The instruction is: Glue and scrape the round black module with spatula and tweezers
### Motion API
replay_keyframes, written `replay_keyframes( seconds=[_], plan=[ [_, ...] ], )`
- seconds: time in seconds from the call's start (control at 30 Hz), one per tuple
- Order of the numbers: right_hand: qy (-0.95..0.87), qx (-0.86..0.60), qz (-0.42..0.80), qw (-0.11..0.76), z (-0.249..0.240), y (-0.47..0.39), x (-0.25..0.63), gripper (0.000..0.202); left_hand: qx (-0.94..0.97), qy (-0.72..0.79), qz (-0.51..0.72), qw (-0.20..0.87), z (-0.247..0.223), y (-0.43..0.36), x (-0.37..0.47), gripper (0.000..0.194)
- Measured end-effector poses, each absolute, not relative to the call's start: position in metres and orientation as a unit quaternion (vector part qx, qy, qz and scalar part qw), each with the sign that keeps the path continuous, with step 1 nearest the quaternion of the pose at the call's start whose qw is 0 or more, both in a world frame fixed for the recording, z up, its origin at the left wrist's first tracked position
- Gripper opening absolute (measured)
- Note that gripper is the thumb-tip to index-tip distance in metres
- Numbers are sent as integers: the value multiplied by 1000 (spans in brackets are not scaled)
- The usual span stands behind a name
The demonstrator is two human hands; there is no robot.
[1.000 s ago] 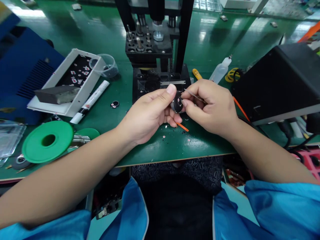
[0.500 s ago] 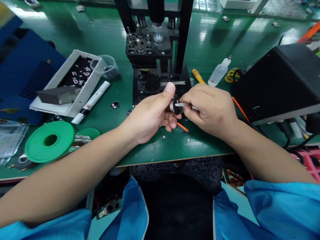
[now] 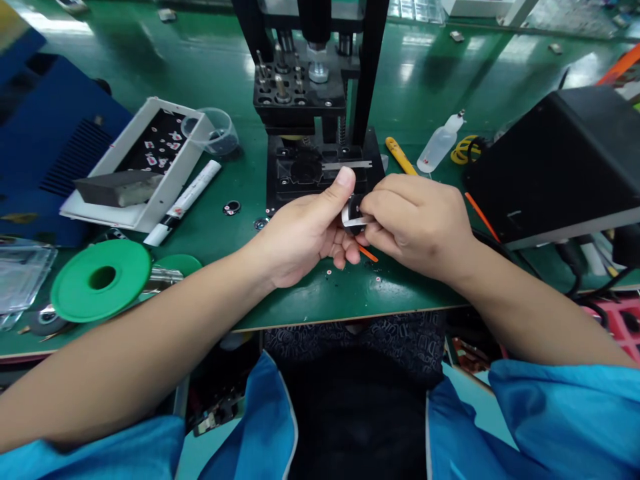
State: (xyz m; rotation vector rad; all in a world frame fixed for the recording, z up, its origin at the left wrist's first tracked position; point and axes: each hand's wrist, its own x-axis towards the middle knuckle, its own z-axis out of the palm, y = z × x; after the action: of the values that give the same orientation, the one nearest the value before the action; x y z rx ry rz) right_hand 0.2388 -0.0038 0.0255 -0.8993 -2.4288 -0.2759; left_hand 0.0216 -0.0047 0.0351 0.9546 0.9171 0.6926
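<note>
Left hand [image 3: 310, 230] is pinching a round part [image 3: 355, 207]. At three o'clock, right hand [image 3: 417, 220] is gripping a strip [image 3: 358, 221], seemingly mid-work.

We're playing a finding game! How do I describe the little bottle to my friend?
Find the tall black press on the green bench, then look right toward the big black box. Before the box, beyond the right hand, is the bottle. It's cloudy white with a narrow tip; the handle and coil beside it are yellow.
</note>
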Motion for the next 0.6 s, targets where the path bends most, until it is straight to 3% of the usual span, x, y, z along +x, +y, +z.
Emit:
replay_keyframes(
  seconds=[0.37, 0.6],
  plan=[
    [-895, -311, -85, 309, 26, -4, 235, 21, 408, 449, 278, 745, 48, -7, 22, 72],
    [-883, -346, 14, 318, 26, 1, 237, 16, 369, 439, 292, 765, 48, -1, 21, 75]
  ],
)
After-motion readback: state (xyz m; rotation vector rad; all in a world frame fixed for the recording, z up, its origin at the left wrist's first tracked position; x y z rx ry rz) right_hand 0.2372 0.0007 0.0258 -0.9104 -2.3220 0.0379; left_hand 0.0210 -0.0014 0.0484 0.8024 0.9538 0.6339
